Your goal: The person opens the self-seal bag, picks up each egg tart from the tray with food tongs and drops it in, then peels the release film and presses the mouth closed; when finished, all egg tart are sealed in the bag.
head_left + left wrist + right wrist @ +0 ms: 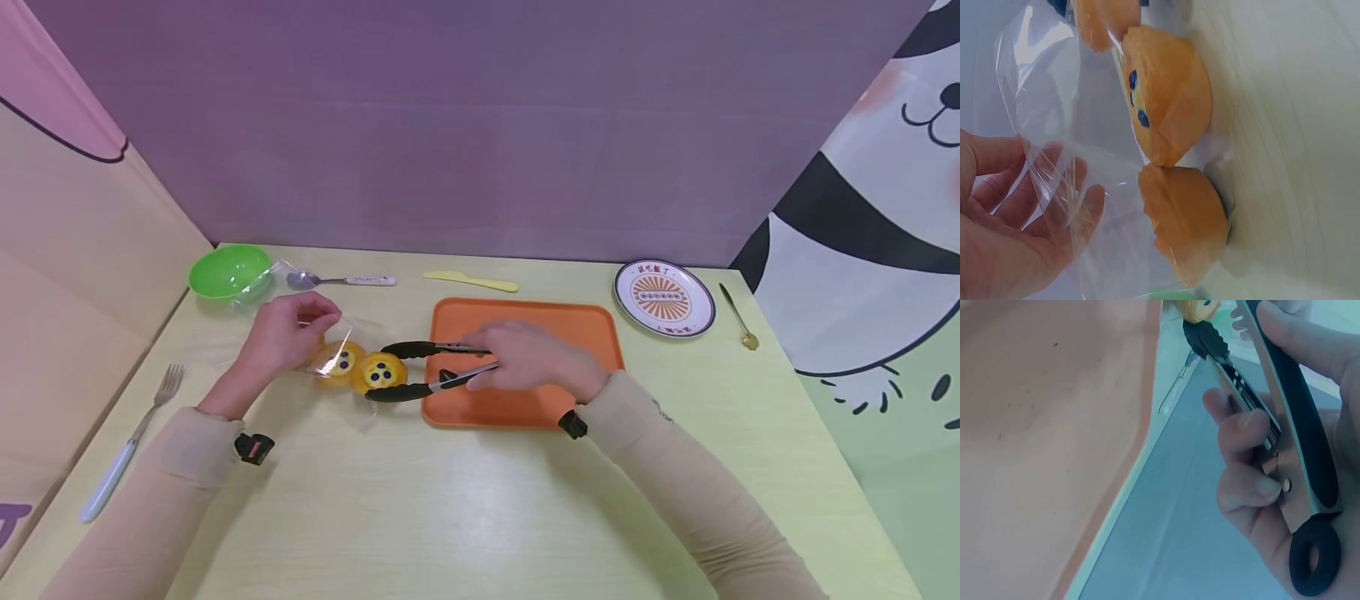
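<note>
**Pale surface point(480, 508) before a purple backdrop point(480, 125): front bun point(380, 372) straddled by tongs point(408, 350)**

The front bun is found left of the orange tray point(517, 410), just beside it; whether it is firmly squeezed by the black tips cannot be told. Behind it, two more buns point(1169, 94) are lined up in the clear bag point(1054, 75). If the tips were closed off-centre, the rounded bun could be forced out sideways; if film were caught too, the whole bag could be dragged along. The bag's edge is pinched between thumb and forefinger of the left hand point(288, 333), its other fingers loosely bent. The tongs are grasped by the right hand point(528, 354), its fingers wrapped around the handles, their arms spread about bun-wide.
</note>
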Tool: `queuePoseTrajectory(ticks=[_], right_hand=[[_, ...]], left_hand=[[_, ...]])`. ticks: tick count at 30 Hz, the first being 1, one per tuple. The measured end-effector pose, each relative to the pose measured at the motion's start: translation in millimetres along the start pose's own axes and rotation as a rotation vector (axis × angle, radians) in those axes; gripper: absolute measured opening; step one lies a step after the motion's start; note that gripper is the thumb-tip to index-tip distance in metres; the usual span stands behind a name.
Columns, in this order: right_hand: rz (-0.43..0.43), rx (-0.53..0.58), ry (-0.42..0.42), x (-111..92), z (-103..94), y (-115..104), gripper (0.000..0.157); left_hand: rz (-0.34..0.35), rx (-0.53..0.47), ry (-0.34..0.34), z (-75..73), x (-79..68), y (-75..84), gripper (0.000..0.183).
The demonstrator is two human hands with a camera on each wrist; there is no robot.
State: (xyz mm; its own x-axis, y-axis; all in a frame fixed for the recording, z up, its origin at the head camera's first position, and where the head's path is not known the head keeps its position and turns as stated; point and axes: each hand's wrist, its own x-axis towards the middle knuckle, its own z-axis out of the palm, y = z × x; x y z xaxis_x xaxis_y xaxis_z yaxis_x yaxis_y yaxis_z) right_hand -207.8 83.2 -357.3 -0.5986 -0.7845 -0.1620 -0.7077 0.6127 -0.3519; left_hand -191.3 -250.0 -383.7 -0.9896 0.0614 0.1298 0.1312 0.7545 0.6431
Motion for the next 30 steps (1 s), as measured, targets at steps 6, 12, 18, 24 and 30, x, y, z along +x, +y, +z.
queuePoseTrajectory(ticks=[6, 12, 18, 24, 30], right_hand=[[0.07, 0.006, 0.016, 2.0, 1.9, -2.8, 0.054], [0.046, 0.186, 0.039, 2.0, 2.1, 9.5, 0.028], [-0.002, 0.209, -0.005, 6.0, -3.1, 12.9, 0.041], [-0.011, 0.294, -0.065, 5.0, -6.5, 14.1, 0.029], [-0.004, 0.41, -0.048, 5.3, -2.6, 10.7, 0.023]], left_hand=[[-0.006, 0.002, -0.005, -1.0, -2.2, -0.3, 0.016], [0.018, -0.002, 0.0, -2.0, -2.5, 0.8, 0.016], [0.032, 0.01, 0.005, -2.7, -1.8, 4.0, 0.015], [0.046, -0.006, 0.017, -4.6, -2.7, 6.3, 0.014], [0.046, -0.008, 0.03, -5.5, -3.0, 7.8, 0.015]])
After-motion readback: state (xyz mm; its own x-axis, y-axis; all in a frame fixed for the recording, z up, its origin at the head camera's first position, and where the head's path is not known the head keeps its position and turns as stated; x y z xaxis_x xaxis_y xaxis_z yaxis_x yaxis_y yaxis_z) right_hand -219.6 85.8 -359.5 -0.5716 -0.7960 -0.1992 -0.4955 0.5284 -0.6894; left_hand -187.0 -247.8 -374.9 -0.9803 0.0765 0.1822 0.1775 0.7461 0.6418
